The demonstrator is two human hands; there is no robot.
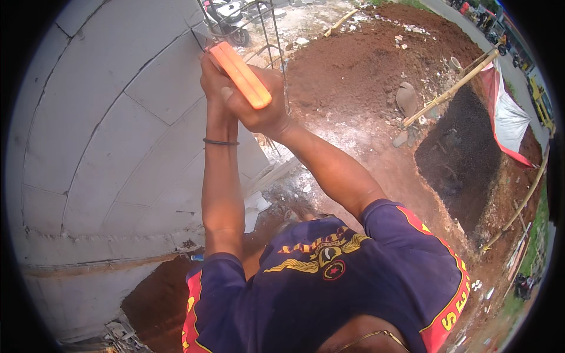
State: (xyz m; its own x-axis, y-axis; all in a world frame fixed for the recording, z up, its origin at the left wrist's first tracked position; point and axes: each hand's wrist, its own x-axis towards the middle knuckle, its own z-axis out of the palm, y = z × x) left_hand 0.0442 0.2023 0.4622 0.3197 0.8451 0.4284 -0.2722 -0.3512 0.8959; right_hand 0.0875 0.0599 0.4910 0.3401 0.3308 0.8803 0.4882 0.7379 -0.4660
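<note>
Both my arms reach up to the edge of a grey block wall (159,88). My right hand (268,120) is closed around a tool with a long, grooved orange handle (241,76); its working end is hidden. My left hand (213,82), with a black band on the wrist, is closed at the handle's far end, against my right hand. Its fingers are partly covered. A thin dark strip (197,39) shows between the left hand and the wall; whether it belongs to the tool I cannot tell. Just beyond the hands rises a dark steel rebar cage (273,29).
Reddish soil (347,53) is heaped on the far side. A pile of dark sand (456,159) lies to the right, near a bamboo pole (450,91) and a red-and-white sheet (509,112). A motorbike (232,20) stands beyond the cage. Pale rubble (254,209) lies by the wall.
</note>
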